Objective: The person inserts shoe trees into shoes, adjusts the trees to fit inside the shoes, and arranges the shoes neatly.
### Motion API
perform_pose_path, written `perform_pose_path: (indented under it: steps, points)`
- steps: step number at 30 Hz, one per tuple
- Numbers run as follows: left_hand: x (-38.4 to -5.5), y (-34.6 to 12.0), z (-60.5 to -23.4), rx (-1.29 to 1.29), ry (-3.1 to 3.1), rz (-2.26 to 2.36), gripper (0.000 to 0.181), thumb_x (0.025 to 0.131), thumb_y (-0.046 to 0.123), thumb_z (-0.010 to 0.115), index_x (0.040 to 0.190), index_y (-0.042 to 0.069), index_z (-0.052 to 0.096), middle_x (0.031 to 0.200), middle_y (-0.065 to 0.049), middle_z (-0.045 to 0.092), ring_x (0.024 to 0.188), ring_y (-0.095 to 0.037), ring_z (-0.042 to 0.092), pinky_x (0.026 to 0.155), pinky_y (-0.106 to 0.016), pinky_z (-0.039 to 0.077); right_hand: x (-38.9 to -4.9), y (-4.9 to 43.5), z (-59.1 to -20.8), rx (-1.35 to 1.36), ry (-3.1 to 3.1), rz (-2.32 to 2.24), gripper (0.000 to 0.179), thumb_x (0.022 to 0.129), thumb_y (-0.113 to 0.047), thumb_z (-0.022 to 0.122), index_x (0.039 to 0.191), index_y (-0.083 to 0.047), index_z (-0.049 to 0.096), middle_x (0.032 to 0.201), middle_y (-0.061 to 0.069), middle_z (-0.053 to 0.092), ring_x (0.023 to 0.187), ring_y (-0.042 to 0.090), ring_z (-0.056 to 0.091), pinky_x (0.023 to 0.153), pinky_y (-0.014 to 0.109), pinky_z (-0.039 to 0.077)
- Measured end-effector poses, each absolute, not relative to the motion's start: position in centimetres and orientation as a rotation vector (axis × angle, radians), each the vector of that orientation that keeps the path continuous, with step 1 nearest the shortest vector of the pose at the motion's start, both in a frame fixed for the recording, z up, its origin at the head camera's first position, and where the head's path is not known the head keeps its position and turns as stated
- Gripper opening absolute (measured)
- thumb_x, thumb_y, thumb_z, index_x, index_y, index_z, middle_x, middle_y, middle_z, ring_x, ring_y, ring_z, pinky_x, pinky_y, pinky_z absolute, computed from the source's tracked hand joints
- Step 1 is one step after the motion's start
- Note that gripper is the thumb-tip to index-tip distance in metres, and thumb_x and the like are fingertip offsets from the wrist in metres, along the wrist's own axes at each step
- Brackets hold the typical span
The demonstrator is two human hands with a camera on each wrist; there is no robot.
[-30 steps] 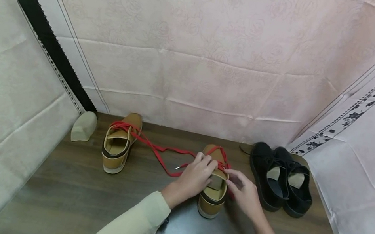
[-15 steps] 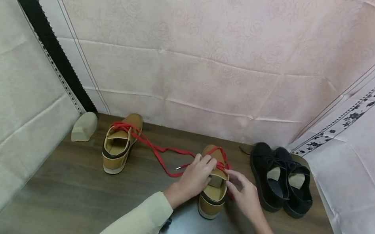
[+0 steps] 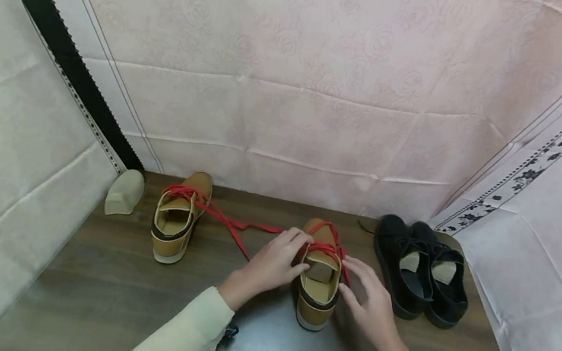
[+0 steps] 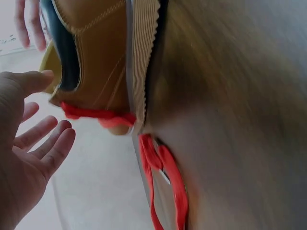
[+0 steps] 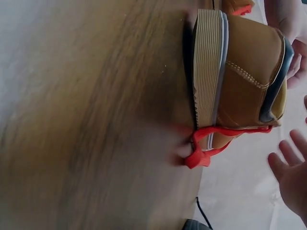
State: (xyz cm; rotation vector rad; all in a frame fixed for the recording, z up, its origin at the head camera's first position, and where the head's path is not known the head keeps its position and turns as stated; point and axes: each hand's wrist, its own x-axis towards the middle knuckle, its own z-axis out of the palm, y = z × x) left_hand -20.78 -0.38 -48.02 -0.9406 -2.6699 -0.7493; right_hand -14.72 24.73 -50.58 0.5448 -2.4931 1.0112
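Note:
A tan shoe (image 3: 314, 315) with red laces (image 3: 326, 248) stands on the floor between my two hands, its heel toward me. My left hand (image 3: 271, 263) hovers at its left side, fingers relaxed and nothing held. In the left wrist view the thumb (image 4: 33, 82) is close to the shoe's collar; whether it touches cannot be told. On the other side my right hand (image 3: 370, 305) is spread loosely, apart from the shoe (image 5: 249, 62) in the right wrist view. Lace ends hang down both sides to the floor, the left one (image 4: 180, 191) with a metal tip.
A second tan shoe (image 3: 170, 244) with red laces stands to the left, its long laces (image 3: 233, 226) stretched toward the first. A pair of black shoes (image 3: 398, 276) is at the right. A beige shoe insert (image 3: 126, 192) lies by the left wall, and a pale sheet (image 3: 289, 117) rises behind.
Both hands have drawn away from the shoe's laces, the left to the left and the right slightly right and down. The fingers have loosened, and the shoe's opening and laces show more.

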Motion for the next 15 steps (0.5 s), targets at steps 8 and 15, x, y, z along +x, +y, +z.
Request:
perform_pose_path:
  steps: [8, 15]
  points:
    - [-20.3, -2.9, -48.4, -0.942, -2.616, -0.841, 0.057, 0.09, 0.028, 0.082, 0.139, 0.011, 0.057, 0.133, -0.004, 0.06, 0.116, -0.017, 0.063, 0.094, -0.032, 0.057, -13.9, 24.4, -50.0, 0.818, -2.44, 0.919, 0.052, 0.082, -0.008, 0.086, 0.13, -0.016, 0.07, 0.135, 0.003, 0.066, 0.125, 0.021, 0.061, 0.107, 0.007, 0.038]
    - [-19.8, -5.1, -49.8, -0.937, -2.505, -0.91, 0.061, 0.089, 0.031, 0.083, 0.14, 0.011, 0.057, 0.139, -0.004, 0.059, 0.129, -0.017, 0.058, 0.106, -0.035, 0.052, -13.9, 24.0, -50.6, 1.003, -2.385, 0.899, 0.043, 0.083, -0.019, 0.087, 0.123, -0.014, 0.073, 0.128, 0.004, 0.069, 0.12, 0.022, 0.063, 0.11, 0.009, 0.036]
